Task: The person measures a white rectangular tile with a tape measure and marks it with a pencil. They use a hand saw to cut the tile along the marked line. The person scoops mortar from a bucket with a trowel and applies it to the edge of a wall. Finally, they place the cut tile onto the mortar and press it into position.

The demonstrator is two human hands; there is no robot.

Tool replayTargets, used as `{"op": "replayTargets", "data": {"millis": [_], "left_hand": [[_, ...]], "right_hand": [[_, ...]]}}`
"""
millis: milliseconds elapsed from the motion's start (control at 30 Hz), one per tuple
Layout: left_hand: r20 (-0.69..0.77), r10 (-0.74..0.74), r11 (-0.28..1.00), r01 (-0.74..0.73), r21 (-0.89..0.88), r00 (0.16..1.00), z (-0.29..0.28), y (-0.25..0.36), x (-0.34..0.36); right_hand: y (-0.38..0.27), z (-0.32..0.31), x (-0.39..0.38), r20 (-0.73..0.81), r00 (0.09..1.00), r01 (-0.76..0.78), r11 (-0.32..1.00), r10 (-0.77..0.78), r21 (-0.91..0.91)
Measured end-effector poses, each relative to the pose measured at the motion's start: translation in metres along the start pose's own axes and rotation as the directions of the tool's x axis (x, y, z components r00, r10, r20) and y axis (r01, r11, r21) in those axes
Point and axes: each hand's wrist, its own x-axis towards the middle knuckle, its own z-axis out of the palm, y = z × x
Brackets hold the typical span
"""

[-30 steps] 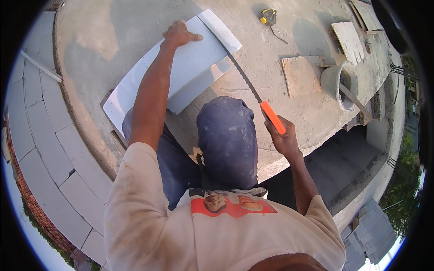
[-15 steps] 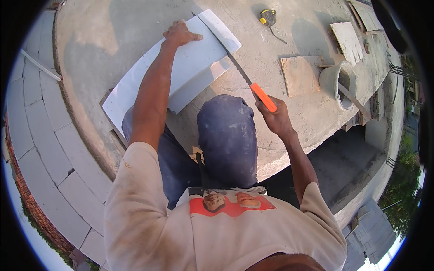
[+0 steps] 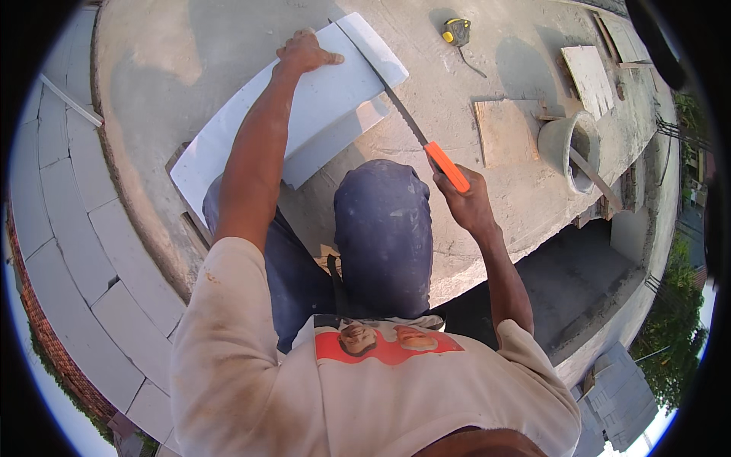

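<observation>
A broad, rough grey concrete slab (image 3: 152, 107) carries everything; the long, white, rectangular building block (image 3: 327, 91) lies flat on it, its near-left end close to the slab's left edge, its long axis slanting from there to far right; a square of pale brown plywood (image 3: 506, 133) and a round, grey, mortar-stained bucket (image 3: 554, 145) lie toward the slab's right edge; the slim handsaw with dark blade and orange handle (image 3: 415, 127) crosses the block near its far-right end, tip pointing far left just past the block, handle toward the near right; its long axis runs across the block's, likely for a straight crosswise cut; the left hand (image 3: 304, 55) presses the block's top near its far edge, thumb spread from the fingers, presumably as a steadying weight; the right hand's (image 3: 468, 202) fingers are clamped on the handle; a yellow-and-black tape measure (image 3: 456, 32) lies beyond the block.
</observation>
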Motion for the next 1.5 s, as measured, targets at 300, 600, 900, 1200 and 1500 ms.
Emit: {"op": "replayTargets", "data": {"millis": [300,600,900,1200,1500], "left_hand": [[0.029,0.01,1.0,-0.011,0.027,1.0,0.004,0.013,-0.002],[0.054,-0.005,1.0,0.006,-0.014,0.999,0.001,0.001,0.006],[0.071,-0.019,0.999,0.022,-0.042,0.997,-0.012,-0.002,0.019],[0.021,-0.043,0.996,0.045,-0.083,0.999,-0.003,0.003,0.006],[0.039,0.018,0.976,-0.009,-0.219,0.999,0.003,-0.011,0.003]], "right_hand": [[0.024,0.001,-0.003,0.006,0.999,-0.032,0.999,0.032,-0.013],[0.027,-0.02,-0.056,0.016,1.0,-0.014,0.999,0.015,-0.044],[-0.012,0.019,0.075,0.064,0.997,-0.03,0.994,0.037,-0.11],[0.051,-0.026,-0.092,-0.047,0.986,-0.157,0.987,0.158,0.026],[0.053,-0.038,-0.045,0.062,0.997,-0.053,0.998,0.051,0.034]]}}
